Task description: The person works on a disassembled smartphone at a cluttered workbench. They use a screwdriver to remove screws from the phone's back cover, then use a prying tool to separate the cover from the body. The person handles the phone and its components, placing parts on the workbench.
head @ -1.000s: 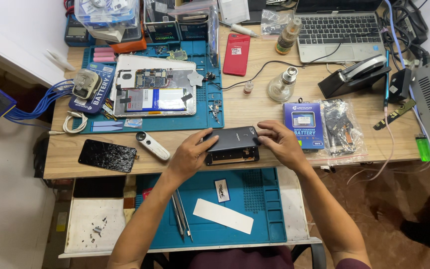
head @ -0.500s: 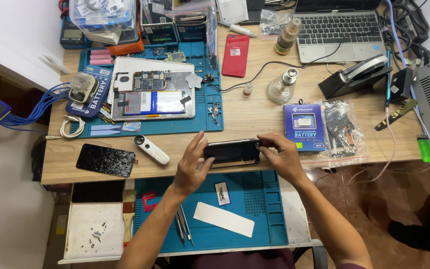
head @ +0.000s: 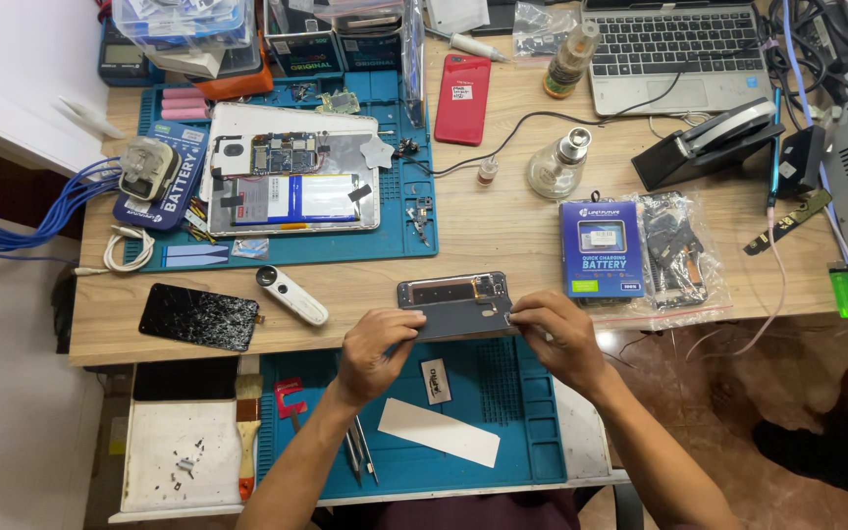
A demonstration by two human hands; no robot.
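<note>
**Two hands pinch one opened phone**

The left hand [head: 375, 344] and right hand [head: 556, 332] pinch opposite ends of the phone [head: 455, 304], likely to steady it flat, just above the lower mat [head: 522, 412]. Left of the phone: one cracked screen [head: 198, 317] and one white tool [head: 291, 294]. Right: one battery box [head: 601, 250].

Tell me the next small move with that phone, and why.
Probably ease the grey back cover a little further off the opened phone. Left hand and right hand pinch its two ends, and the phone's insides already show along the top edge.
</note>
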